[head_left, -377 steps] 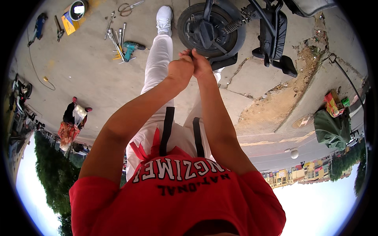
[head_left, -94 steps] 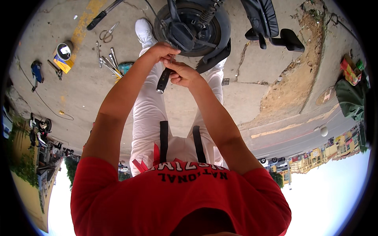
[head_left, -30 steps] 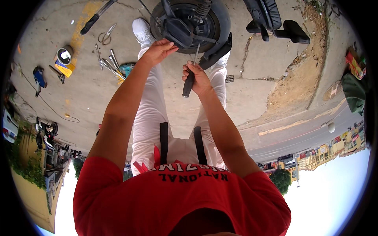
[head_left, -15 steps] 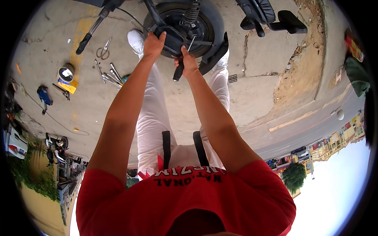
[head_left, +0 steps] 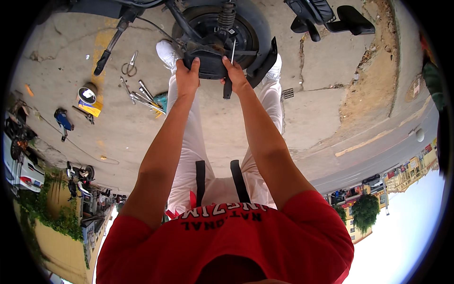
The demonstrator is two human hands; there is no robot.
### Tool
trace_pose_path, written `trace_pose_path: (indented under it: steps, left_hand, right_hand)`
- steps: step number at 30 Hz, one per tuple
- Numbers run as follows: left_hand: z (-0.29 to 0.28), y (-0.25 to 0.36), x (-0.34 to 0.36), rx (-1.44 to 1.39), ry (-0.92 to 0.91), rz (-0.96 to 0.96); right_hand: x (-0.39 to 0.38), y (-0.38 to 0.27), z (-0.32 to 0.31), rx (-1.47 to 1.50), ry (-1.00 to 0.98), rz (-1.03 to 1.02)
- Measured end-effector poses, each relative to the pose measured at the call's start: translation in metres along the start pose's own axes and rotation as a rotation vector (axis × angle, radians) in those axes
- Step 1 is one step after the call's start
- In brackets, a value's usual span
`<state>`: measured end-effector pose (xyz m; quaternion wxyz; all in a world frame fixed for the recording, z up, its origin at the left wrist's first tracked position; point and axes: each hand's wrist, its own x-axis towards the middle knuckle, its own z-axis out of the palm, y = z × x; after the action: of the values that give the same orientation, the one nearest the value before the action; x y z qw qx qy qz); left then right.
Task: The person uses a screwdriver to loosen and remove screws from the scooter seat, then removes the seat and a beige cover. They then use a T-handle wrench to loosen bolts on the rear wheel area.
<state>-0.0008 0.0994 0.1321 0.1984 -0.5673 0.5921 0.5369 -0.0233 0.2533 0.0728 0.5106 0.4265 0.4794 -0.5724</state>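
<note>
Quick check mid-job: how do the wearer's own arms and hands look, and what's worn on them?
The left hand and right hand are ungloved, with no watch or bracelet visible. Plain, short red sleeves end above the elbows.

One head-worn fisheye camera looks down over the ground (head_left: 222, 132).

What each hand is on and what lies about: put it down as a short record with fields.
Left hand: gripping the left side of a black cover
Right hand: around a black-handled screwdriver, thumb at the cover's right edge
Screwdriver shaft: pointing up the picture, in front of the wheel
Above the cover: coil spring
Ground to the left: scissors, long metal wrenches, teal tool partly hidden
Farther left: yellow box, blue tool
</note>
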Motion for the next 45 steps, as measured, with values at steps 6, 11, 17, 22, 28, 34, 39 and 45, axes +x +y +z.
trace_pose_path:
  steps: [6,11,17,22,28,34,39,45]
  left_hand:
    - [-0.017,-0.041,-0.008,-0.157,-0.213,-0.081]
    - [-0.048,-0.058,-0.031,-0.379,-0.388,-0.304]
    - [-0.11,-0.11,-0.064,-0.976,-0.179,-0.312]
    - [-0.166,-0.207,-0.02,-1.339,0.075,-0.256]
    - [-0.226,-0.312,0.105,-1.424,0.367,-0.464]
    - [-0.321,-0.342,0.221,-1.421,0.441,-0.255]
    - [-0.385,-0.361,0.287,-1.537,0.433,-0.19]
    - [-0.319,-0.351,0.243,-1.444,0.434,-0.575]
  right_hand:
    - [-0.049,0.017,-0.008,-0.063,0.037,-0.165]
    - [-0.081,0.014,-0.011,-0.346,-0.014,-0.164]
    - [-0.119,-0.018,0.047,-0.683,-0.182,-0.205]
    - [-0.109,-0.02,0.041,-0.678,-0.267,-0.051]
    - [-0.135,-0.016,0.024,-0.711,-0.163,0.183]
    - [-0.144,0.039,0.036,-0.888,-0.065,0.162]
    - [-0.138,0.069,0.065,-0.854,-0.032,0.244]
    - [-0.11,0.101,0.086,-0.811,0.022,0.174]
